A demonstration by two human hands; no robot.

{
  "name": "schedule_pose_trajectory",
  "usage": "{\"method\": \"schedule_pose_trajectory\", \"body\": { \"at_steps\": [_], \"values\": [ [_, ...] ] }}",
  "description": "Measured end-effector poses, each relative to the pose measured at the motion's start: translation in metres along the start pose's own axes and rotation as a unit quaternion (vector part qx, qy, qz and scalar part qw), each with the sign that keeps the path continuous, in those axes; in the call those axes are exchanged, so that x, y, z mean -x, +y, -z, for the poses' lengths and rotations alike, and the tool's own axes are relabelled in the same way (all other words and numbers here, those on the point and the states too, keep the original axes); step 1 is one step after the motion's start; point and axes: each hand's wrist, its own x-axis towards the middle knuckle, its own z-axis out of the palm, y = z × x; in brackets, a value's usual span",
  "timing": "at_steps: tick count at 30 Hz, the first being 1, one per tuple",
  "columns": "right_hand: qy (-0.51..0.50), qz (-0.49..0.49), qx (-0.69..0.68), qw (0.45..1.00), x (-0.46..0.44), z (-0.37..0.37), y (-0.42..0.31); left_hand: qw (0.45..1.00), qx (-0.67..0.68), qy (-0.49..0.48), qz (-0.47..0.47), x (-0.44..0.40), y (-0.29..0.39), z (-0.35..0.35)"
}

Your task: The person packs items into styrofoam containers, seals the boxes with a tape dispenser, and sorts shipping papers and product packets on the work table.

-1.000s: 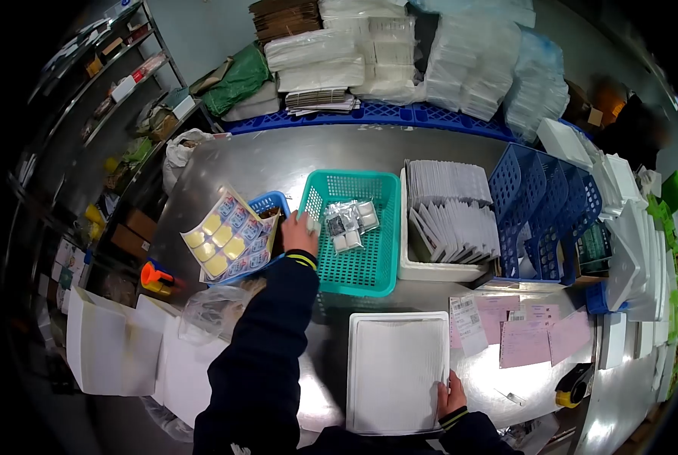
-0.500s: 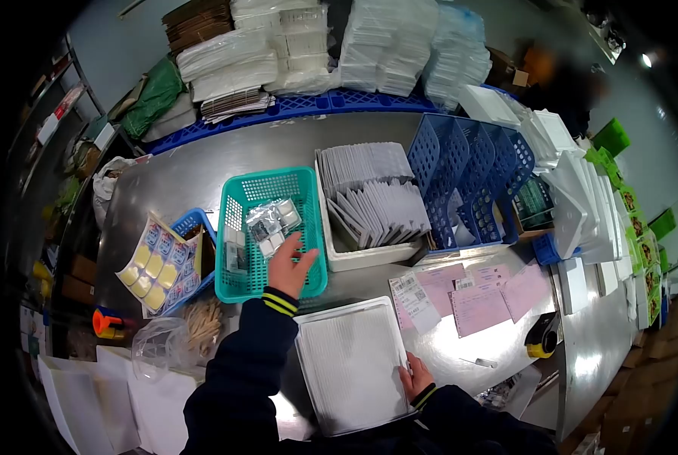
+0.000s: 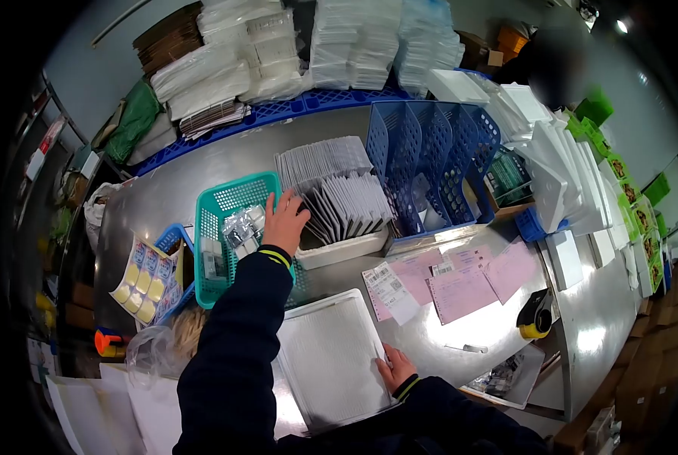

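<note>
My left hand [image 3: 284,221], fingers spread and holding nothing, hovers over the right rim of the green plastic basket [image 3: 211,196], beside the grey-white envelopes [image 3: 346,203]. These stand packed on edge in a white foam box [image 3: 344,252]. Inside the basket lie small clear packets [image 3: 242,230] with white and dark pieces. My right hand [image 3: 397,369] grips the right edge of a shallow white foam tray [image 3: 331,364] close to my body. The tray has a ribbed, pale inside. Part of the basket is hidden behind my left arm.
Blue file racks [image 3: 430,167] stand behind pink slips [image 3: 460,284] and a labelled slip [image 3: 390,292]. A black-yellow tape dispenser [image 3: 535,315] sits at right. A sticker sheet [image 3: 148,282] leans in a blue basket [image 3: 174,236]. Foam lids [image 3: 555,174] and wrapped stacks [image 3: 354,42] line the back.
My left hand has moved up and right, from over the basket's interior to its right rim near the envelopes. My right hand stays at the tray's edge. The whole view has shifted slightly.
</note>
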Motion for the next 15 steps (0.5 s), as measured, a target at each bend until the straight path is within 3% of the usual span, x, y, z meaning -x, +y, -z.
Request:
{"method": "schedule_pose_trajectory", "body": {
  "at_steps": [2, 5, 10, 12, 14, 15],
  "values": [
    [0.011, 0.011, -0.008, 1.000, 0.000, 0.000, -0.001, 0.999, -0.016, -0.018, -0.044, 0.002, 0.001, 0.021],
    [0.014, 0.011, -0.017, 1.000, 0.000, -0.001, 0.000, 0.974, -0.030, -0.066, -0.212, 0.009, -0.002, 0.043],
    [0.001, 0.030, -0.022, 0.999, -0.004, -0.003, 0.006, 0.974, 0.001, 0.015, -0.227, 0.024, 0.021, 0.123],
    [0.001, 0.024, -0.039, 0.999, -0.003, -0.002, 0.005, 0.984, 0.081, 0.064, -0.148, 0.043, 0.035, 0.159],
    [0.004, 0.024, -0.034, 0.999, -0.003, 0.001, 0.001, 0.958, 0.267, 0.053, 0.093, 0.079, 0.052, 0.187],
    [0.007, 0.036, -0.032, 0.999, -0.004, -0.006, 0.012, 0.902, 0.385, 0.047, 0.190, 0.093, 0.056, 0.192]
  ]
}}
